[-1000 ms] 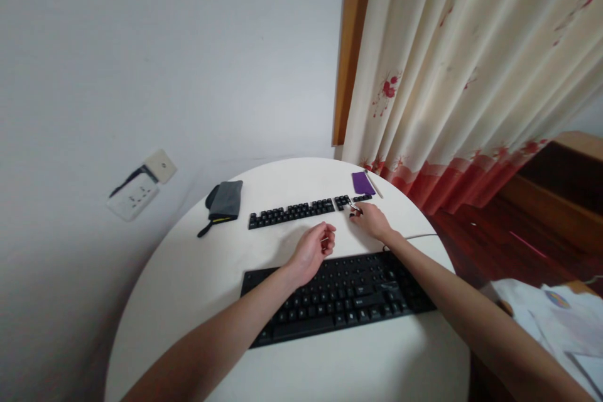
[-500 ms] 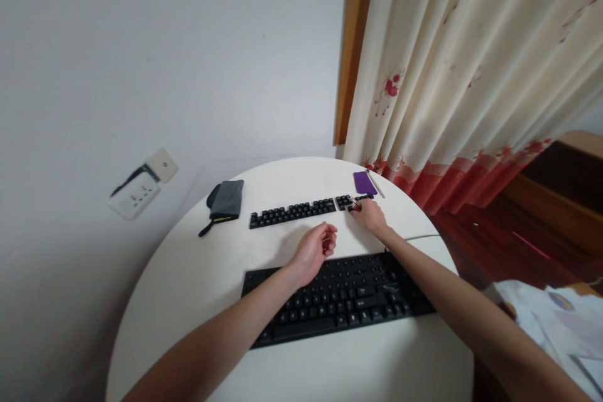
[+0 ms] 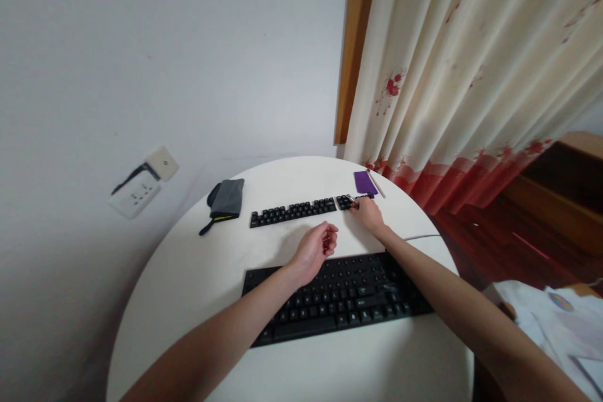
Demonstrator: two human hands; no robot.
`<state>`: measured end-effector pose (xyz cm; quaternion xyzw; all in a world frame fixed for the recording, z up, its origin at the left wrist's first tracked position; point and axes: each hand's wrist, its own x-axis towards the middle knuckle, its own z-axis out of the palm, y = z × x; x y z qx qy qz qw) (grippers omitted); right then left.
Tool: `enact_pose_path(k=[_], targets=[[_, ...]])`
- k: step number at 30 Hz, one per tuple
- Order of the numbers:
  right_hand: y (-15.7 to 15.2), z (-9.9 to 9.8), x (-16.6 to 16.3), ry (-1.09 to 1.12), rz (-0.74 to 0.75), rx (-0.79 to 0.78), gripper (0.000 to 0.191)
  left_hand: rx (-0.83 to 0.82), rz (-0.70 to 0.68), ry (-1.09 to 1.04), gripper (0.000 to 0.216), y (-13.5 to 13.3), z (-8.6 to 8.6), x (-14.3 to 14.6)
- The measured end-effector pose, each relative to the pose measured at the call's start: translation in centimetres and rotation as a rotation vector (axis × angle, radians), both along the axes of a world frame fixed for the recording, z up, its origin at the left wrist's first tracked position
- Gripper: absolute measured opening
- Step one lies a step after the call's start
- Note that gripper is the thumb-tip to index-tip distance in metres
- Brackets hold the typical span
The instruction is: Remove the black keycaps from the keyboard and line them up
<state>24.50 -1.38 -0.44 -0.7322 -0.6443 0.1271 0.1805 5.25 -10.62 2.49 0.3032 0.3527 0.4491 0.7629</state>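
Observation:
My left hand [image 3: 311, 252] hovers over or rests on the back edge of a black keyboard [image 3: 320, 328], its fingers loosely curled with nothing seen in them. Beyond it, my right hand [image 3: 368, 213] pinches a thin silver tool [image 3: 352, 199], perhaps tweezers, whose tip is at a small block of black keycaps [image 3: 343, 202]. To the left of that block runs a long row of black keycaps [image 3: 293, 212]. The right fingertips are partly hidden, and so are the keycaps behind them. My forearms cover parts of the keyboard.
A grey pouch [image 3: 227, 198] with a dark strap lies at the back left of the round white table [image 3: 188, 289]. Near the back right edge are a purple cloth [image 3: 364, 183] and a thin pale stick [image 3: 377, 184]. A cable [image 3: 424, 237] crosses the right side.
My right hand and the silver tool have shifted slightly left at the small keycap block. The left hand stays in place.

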Motion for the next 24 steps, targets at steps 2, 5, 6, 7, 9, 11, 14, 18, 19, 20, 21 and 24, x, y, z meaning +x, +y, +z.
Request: enact_pose_path(k=[2,5,6,7,9,11,14,18,19,20,21,24], targets=[[0.0,0.0,0.0,0.008,-0.002,0.005,0.018,0.002,0.002,0.000,0.025,-0.1,0.1,0.0],[0.0,-0.2,-0.1,0.024,-0.013,0.015,0.016,-0.001,0.003,0.001,0.026,-0.1,0.2,0.0],[0.0,-0.2,-0.1,0.032,-0.017,0.020,0.016,-0.003,0.002,0.002,0.026,-0.1,0.2,0.0],[0.0,-0.2,-0.1,0.043,-0.019,0.028,0.015,-0.005,0.002,0.003,0.026,-0.1,0.2,0.0],[-0.1,0.0,-0.2,0.072,-0.015,0.048,0.013,-0.008,0.004,0.003,0.026,-0.1,0.1,-0.1],[-0.3,0.8,0.0,0.110,-0.010,0.079,0.011,-0.006,0.007,0.003,0.025,0.0,0.0,-0.1],[-1.0,2.7,0.9,0.179,-0.019,0.157,0.025,-0.005,0.008,0.009,0.025,0.0,0.0,-0.2],[-4.0,5.4,3.2,0.308,-0.014,0.250,0.057,-0.005,0.008,0.015,0.024,0.0,-0.1,-0.1],[-5.1,5.9,3.8,0.426,0.000,0.324,0.058,-0.005,0.009,0.016,0.024,0.0,-0.1,-0.1],[-6.4,6.2,4.4,0.505,0.024,0.387,0.058,-0.005,0.010,0.017,0.024,0.1,-0.1,-0.1],[-7.8,6.5,4.9,0.529,0.023,0.438,0.057,-0.005,0.012,0.018,0.024,0.1,-0.1,-0.1],[-11.8,6.3,5.9,0.560,-0.032,0.435,0.053,-0.005,0.009,0.019,0.024,0.1,-0.1,-0.1]])
